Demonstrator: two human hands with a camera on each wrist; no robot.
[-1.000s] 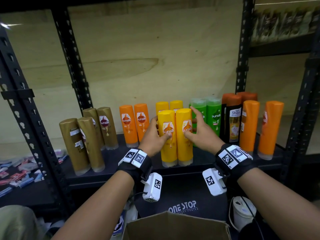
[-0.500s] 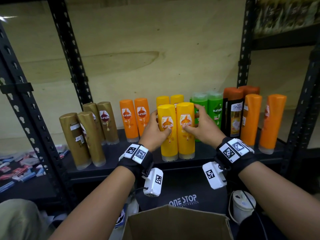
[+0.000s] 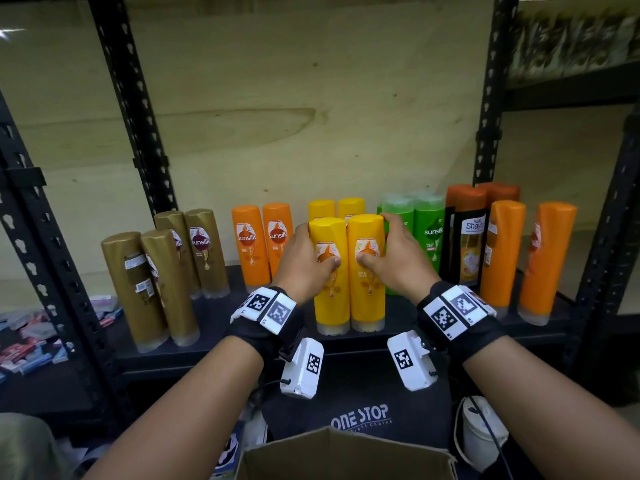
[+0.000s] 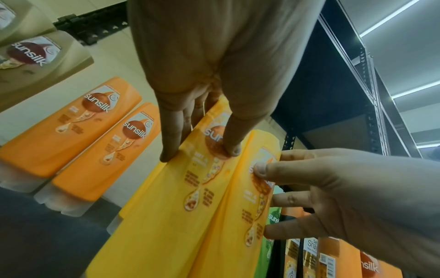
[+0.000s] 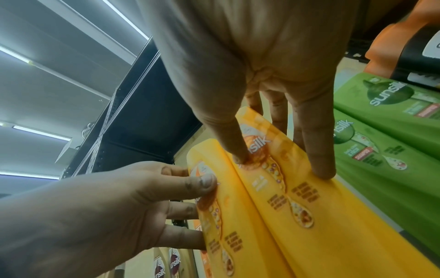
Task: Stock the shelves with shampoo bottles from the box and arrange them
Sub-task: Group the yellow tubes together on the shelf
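- Left hand (image 3: 304,268) is bare, with no glove or ring; the forearm behind it is bare too, no sleeve showing.
- Left wrist wears a black fabric band (image 3: 263,332) carrying white square tiles (image 3: 268,308) printed with black pixel-pattern markers.
- At 5 o'clock from that band hangs a white boxy camera unit (image 3: 303,370) with one black marker on its face and a thin dark cable at its lower end.
- Right hand (image 3: 398,268) is likewise bare, forearm unsleeved.
- Right wrist has a matching black band (image 3: 464,332) with white marker tiles (image 3: 453,310).
- At 7 o'clock from it sits a second white camera unit (image 3: 410,363), also marked.
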